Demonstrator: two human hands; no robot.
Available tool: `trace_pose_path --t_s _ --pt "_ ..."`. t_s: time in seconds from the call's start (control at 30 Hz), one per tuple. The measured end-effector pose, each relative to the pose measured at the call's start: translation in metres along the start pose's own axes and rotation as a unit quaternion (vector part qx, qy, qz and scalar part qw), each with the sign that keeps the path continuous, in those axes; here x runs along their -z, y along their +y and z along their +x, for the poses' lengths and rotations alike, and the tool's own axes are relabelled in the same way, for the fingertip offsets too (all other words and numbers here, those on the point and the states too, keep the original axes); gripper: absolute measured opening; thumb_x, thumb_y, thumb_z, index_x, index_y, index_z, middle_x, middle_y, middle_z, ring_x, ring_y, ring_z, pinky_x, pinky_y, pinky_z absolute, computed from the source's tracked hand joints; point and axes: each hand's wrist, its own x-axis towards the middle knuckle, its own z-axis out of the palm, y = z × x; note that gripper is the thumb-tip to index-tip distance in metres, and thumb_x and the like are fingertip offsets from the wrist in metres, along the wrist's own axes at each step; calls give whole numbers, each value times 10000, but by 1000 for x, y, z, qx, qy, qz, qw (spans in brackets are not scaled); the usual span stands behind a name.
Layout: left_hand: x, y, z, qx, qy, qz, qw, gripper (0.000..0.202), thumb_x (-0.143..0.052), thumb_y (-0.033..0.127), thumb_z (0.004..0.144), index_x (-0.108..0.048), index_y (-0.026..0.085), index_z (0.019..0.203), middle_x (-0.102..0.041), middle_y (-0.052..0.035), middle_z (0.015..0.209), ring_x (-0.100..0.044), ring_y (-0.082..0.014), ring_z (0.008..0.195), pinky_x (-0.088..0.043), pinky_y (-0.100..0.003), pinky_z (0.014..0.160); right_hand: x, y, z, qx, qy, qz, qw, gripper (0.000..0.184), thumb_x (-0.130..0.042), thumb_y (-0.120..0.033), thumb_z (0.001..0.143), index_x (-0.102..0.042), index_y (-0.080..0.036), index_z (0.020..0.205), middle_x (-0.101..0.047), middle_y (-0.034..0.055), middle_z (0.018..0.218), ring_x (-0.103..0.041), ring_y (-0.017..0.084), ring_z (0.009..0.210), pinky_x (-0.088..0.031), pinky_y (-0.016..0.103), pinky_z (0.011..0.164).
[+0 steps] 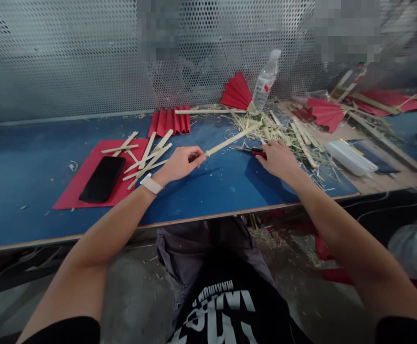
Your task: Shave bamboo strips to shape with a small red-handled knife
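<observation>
My left hand [186,165], with a white band on its wrist, pinches the near end of a long pale bamboo strip [231,140]. The strip slants up to the right, its far end over a heap of shavings [278,126]. Low at the table, my right hand [278,157] has its fingers closed round a red-and-black-handled tool [259,151]. The tool's thin metal blade points left; whether it is scissors or a knife is unclear. Short bamboo strips [151,155] lie crossed beside my left hand, partly on red paper [75,184].
A black phone [102,179] rests on the red paper. Pleated red paper [168,120], a red paper fan [236,91] and a water bottle [266,79] are along the perforated metal wall [97,57]. A white case [351,156] lies right of my right hand.
</observation>
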Motion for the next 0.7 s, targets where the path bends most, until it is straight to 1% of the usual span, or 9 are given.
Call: trace_pose_path --t_s 0.1,0.17,0.23,0.27,0.33,0.43,0.5,0.6,0.7 --pt "-4 -2 0 -12 13 9 1000 227 -669 404 1019 -666 205 910 -728 -34 764 -647 -145 659 -504 -301 667 -2 7 3 16 23 -3 1000 497 -478 -445 1173 -826 -96 1240 -674 288 1356 -602 430 1330 -486 552 1106" --pt "-6 -5 0 -16 18 10 1000 223 -666 386 1029 -653 206 899 -724 -31 749 -634 -141 639 -502 -296 653 -1 7 -2 20 55 -10 998 556 -431 -497 1191 -827 -109 1218 -658 289 1396 -575 446 1359 -483 576 1092" --pt "-7 -7 1 -12 20 -2 1000 214 -664 365 1041 -648 207 899 -713 -23 727 -610 -126 609 -493 -282 627 4 1 -13 14 71 -7 997 567 -376 -478 1204 -802 -106 1246 -690 289 1367 -593 446 1345 -483 585 1075" --pt "-7 -7 1 -7 18 -14 1000 205 -668 353 1043 -648 206 901 -706 -19 717 -592 -117 587 -484 -274 607 7 -3 -20 4 76 3 997 556 -354 -455 1207 -784 -106 1268 -722 282 1313 -626 434 1298 -492 574 1049" --pt "-6 -6 2 9 4 -52 999 184 -697 337 1033 -657 202 915 -699 -16 714 -558 -99 551 -464 -259 564 15 -14 -35 -27 96 38 994 536 -326 -434 1206 -746 -118 1309 -779 245 1152 -697 395 1125 -515 523 949" --pt "-3 -2 3 27 -4 -112 993 192 -759 347 1012 -667 193 946 -690 -14 732 -536 -80 538 -435 -240 518 27 -28 -55 -70 148 97 982 522 -311 -476 1207 -701 -175 1380 -802 173 1009 -712 334 891 -491 457 824" --pt "0 -2 5 24 21 -134 991 221 -760 383 1032 -666 194 970 -671 -5 733 -514 -70 532 -408 -228 495 31 -34 -63 -82 165 120 976 511 -329 -511 1203 -712 -202 1344 -783 151 934 -705 325 840 -467 442 794" --pt "1 -6 8 24 64 -155 985 238 -731 412 1064 -645 204 988 -629 22 722 -455 -57 506 -373 -218 467 31 -39 -66 -90 170 144 971 466 -412 -547 1179 -726 -207 1238 -729 136 845 -693 329 813 -440 433 770" --pt "-2 -10 11 42 76 -168 982 205 -756 353 1038 -618 212 985 -597 42 725 -438 -52 501 -361 -212 452 25 -46 -64 -58 180 192 963 390 -496 -547 1146 -692 -218 1225 -692 105 817 -661 312 766 -420 415 742"
